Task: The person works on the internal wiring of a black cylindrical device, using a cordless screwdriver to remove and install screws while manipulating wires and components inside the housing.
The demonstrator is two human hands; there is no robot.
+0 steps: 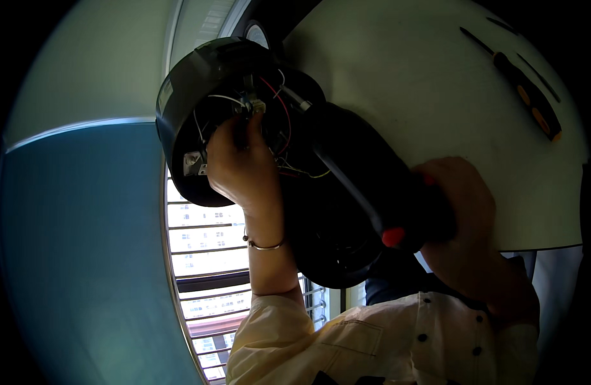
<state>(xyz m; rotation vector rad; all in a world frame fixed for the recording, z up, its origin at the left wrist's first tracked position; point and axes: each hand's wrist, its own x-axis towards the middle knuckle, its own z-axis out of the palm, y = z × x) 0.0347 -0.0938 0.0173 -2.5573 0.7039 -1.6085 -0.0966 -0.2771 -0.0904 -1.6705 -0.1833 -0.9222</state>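
Observation:
An opened black appliance housing [208,61], rounded in shape, stands at the table's left edge with its wired inside facing me. My left hand [244,160] reaches into it. The thumb and fingers are pinched at a small pale connector-like part [258,106] with wires around it. A red wire [286,115] curves just right of those fingers. My right hand [462,199] is wrapped round a black cordless screwdriver [366,160] with red accents. Its metal tip [300,101] points into the housing at the right side; where the tip ends is hard to make out.
A screwdriver with a black and orange handle [530,96] lies on the pale table [398,58] at the far right, beside a thin dark rod [539,77]. To the left hangs a blue panel [83,244], with a barred window [205,237] next to it.

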